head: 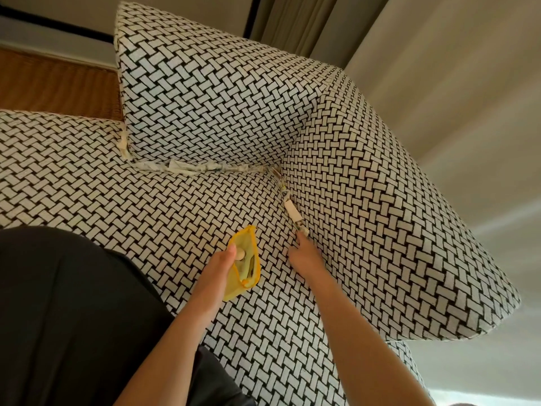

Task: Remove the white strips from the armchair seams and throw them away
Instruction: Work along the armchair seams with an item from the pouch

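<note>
The right hand [304, 254] pinches the near end of a white strip [292, 213] that lies in the seam between the armchair [205, 98] seat and the arm on the right. The left hand [221, 260] grips a yellow bag [248, 276], its mouth open, over the seat. Back strips [187, 168] line the rear seam.

Matt woven-print cloth armchair [205, 92], yellow mesh pouch [244, 263]
</note>
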`<state>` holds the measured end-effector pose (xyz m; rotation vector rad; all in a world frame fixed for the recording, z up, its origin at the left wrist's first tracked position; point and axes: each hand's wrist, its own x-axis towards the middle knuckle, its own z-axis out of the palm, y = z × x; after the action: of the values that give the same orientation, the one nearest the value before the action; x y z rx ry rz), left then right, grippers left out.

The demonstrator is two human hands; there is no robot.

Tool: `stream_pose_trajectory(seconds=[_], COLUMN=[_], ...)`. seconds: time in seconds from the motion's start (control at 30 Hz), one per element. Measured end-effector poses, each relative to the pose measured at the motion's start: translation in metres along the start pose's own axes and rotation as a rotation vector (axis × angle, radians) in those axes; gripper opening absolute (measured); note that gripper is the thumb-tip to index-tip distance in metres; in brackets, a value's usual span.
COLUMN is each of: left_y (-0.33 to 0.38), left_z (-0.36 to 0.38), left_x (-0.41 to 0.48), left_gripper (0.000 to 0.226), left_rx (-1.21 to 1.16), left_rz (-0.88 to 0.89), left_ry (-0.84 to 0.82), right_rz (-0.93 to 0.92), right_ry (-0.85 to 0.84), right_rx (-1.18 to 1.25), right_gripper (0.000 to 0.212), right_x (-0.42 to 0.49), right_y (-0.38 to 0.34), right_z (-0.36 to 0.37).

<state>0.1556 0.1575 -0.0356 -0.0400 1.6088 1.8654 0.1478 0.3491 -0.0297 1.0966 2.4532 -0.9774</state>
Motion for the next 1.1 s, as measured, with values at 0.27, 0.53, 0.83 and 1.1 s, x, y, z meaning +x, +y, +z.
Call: stream_pose_trajectory(seconds=[0.27, 0.53, 0.83, 1.1], left_y=[0.0, 0.002, 0.001, -0.006], left_z=[0.001, 0.001, 0.002, -0.003], left_x=[0.002, -0.004, -0.004, 0.0], left_gripper=[0.045, 0.043, 0.037, 0.048], left_rx=[-0.091, -0.049, -0.029, -0.045], left_rz=[-0.001, -0.03, -0.017, -0.007], left_ry=[-0.004, -0.007, 0.002, -0.045], right_rz=[0.245, 0.171, 0.172, 0.198], right_ry=[-0.247, -0.234, -0.256, -0.247], right_rx=[0.047, -0.037, -0.161, -0.203], right_gripper=[0.044, 0.045, 0.067, 0.061], right_x=[0.026, 0.015, 0.015, 0.025], right_y=[-0.016, -0.004, 0.003, -0.017], right_z=[-0.034, -0.031, -0.037, -0.037])
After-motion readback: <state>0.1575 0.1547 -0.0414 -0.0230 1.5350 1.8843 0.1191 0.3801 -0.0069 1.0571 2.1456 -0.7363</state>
